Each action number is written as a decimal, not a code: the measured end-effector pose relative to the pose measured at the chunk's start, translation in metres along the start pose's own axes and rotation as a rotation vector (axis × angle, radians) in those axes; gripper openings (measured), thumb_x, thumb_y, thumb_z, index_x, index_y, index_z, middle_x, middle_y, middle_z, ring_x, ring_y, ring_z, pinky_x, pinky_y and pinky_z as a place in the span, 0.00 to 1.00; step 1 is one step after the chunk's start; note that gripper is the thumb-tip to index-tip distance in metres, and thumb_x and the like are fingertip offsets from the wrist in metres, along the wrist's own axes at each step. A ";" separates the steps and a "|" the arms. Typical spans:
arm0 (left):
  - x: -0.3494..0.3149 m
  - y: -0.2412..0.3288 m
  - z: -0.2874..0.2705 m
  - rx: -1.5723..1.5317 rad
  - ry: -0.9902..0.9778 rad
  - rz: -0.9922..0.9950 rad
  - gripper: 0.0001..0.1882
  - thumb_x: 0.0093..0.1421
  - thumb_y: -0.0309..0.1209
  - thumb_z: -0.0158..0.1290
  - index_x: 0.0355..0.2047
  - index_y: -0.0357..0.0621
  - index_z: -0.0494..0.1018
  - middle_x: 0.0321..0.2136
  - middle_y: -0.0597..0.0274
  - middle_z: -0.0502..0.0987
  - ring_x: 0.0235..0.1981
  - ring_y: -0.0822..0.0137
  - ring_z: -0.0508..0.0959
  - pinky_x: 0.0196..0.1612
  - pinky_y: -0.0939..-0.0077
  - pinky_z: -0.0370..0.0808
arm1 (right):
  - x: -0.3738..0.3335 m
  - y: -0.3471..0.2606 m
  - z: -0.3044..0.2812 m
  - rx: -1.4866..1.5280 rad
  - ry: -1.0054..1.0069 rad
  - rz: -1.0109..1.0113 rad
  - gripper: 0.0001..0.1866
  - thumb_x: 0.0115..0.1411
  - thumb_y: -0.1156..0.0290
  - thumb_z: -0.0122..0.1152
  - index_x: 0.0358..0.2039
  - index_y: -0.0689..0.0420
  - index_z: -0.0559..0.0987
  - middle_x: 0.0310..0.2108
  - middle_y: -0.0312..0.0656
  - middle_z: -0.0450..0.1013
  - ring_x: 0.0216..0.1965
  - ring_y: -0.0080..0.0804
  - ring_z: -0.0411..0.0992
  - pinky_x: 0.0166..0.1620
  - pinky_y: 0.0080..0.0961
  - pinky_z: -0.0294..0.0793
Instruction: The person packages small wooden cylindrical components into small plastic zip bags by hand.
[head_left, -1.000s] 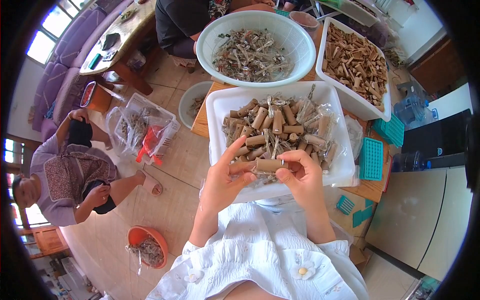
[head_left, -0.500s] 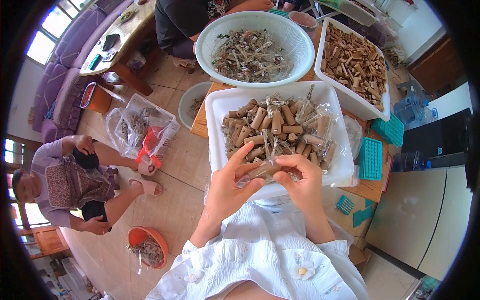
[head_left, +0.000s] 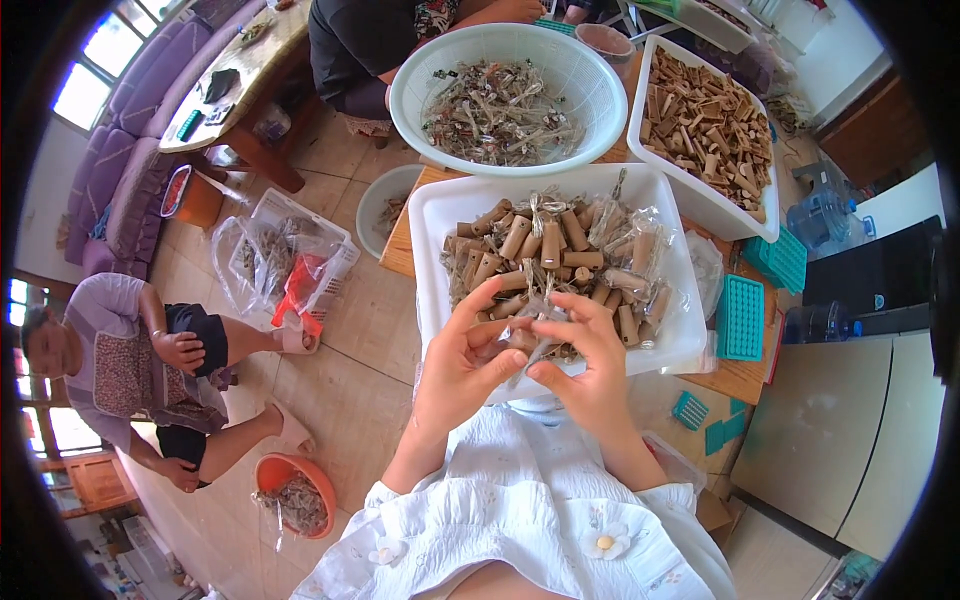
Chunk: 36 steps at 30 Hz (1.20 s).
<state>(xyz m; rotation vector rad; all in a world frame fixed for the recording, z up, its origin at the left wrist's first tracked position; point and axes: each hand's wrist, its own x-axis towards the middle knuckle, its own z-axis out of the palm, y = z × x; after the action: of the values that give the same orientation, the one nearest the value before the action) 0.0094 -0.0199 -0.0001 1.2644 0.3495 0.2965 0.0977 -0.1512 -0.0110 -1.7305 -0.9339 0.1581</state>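
Observation:
Over the near edge of a white tray point(head_left: 433, 290), my left hand point(head_left: 462, 368) and my right hand point(head_left: 588, 362) are close together. Thumbs and fingers of both pinch a crumpled clear plastic wrapper point(head_left: 538, 350). Whether anything lies inside the wrapper is hard to make out behind the fingers. Brown cylinders point(head_left: 551, 245), several with clear wrap and twisted pale strands, are heaped in the tray just beyond my fingertips. Some of the heap is hidden beneath my hands.
Behind the tray stands a pale round colander point(head_left: 405, 105) of tangled strands. A white bin point(head_left: 648, 120) of brown pieces is at back right, teal trays point(head_left: 741, 318) at right. An orange bucket point(head_left: 325, 478) and a seated person point(head_left: 140, 370) are at left; another person point(head_left: 350, 50) sits beyond.
The brown cylinder that showed between my fingers is no longer visible there; clear wrapper shows instead. My right fingers have shifted slightly left. The seated person at left has changed posture.

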 end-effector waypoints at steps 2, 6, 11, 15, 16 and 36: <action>0.000 -0.003 0.000 -0.014 -0.001 0.007 0.35 0.49 0.21 0.54 0.55 0.37 0.50 0.39 0.50 0.72 0.39 0.71 0.72 0.38 0.83 0.70 | -0.001 0.001 0.002 -0.033 -0.043 -0.021 0.22 0.41 0.59 0.65 0.37 0.55 0.75 0.45 0.43 0.64 0.46 0.40 0.61 0.47 0.32 0.61; 0.000 -0.003 -0.002 -0.030 -0.002 -0.007 0.35 0.49 0.22 0.55 0.55 0.36 0.50 0.39 0.49 0.72 0.40 0.69 0.72 0.40 0.80 0.70 | 0.000 0.000 0.006 0.093 0.001 0.027 0.26 0.43 0.60 0.65 0.42 0.57 0.72 0.46 0.43 0.63 0.47 0.36 0.61 0.48 0.31 0.60; -0.001 -0.010 -0.004 -0.135 -0.040 0.145 0.31 0.50 0.21 0.53 0.53 0.38 0.53 0.40 0.51 0.71 0.40 0.72 0.71 0.41 0.81 0.68 | -0.001 -0.007 0.021 0.793 0.189 0.256 0.29 0.50 0.54 0.59 0.47 0.61 0.68 0.45 0.42 0.64 0.45 0.28 0.62 0.46 0.24 0.62; -0.005 -0.012 -0.003 -0.090 -0.028 0.123 0.31 0.48 0.22 0.55 0.52 0.39 0.55 0.41 0.54 0.71 0.39 0.71 0.72 0.42 0.80 0.68 | -0.006 0.010 0.024 0.584 -0.035 0.201 0.25 0.56 0.53 0.49 0.45 0.62 0.70 0.36 0.39 0.70 0.27 0.18 0.64 0.31 0.12 0.62; -0.008 -0.010 -0.002 0.023 0.030 0.156 0.30 0.47 0.23 0.56 0.50 0.39 0.57 0.40 0.55 0.71 0.38 0.70 0.72 0.41 0.79 0.68 | -0.002 0.007 0.021 0.542 -0.046 0.250 0.22 0.57 0.55 0.48 0.42 0.61 0.72 0.34 0.39 0.71 0.25 0.18 0.64 0.29 0.12 0.62; 0.000 0.010 -0.019 0.979 0.379 0.522 0.06 0.40 0.20 0.52 0.22 0.41 0.71 0.25 0.63 0.75 0.20 0.67 0.74 0.22 0.81 0.70 | -0.001 -0.030 -0.001 -0.102 -0.234 -0.187 0.06 0.48 0.78 0.54 0.29 0.61 0.72 0.25 0.45 0.68 0.26 0.41 0.68 0.29 0.29 0.68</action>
<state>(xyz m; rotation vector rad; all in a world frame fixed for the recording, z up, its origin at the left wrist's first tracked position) 0.0013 -0.0007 0.0042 2.2741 0.5101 0.8867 0.0825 -0.1503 0.0147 -1.7314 -1.2895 0.1963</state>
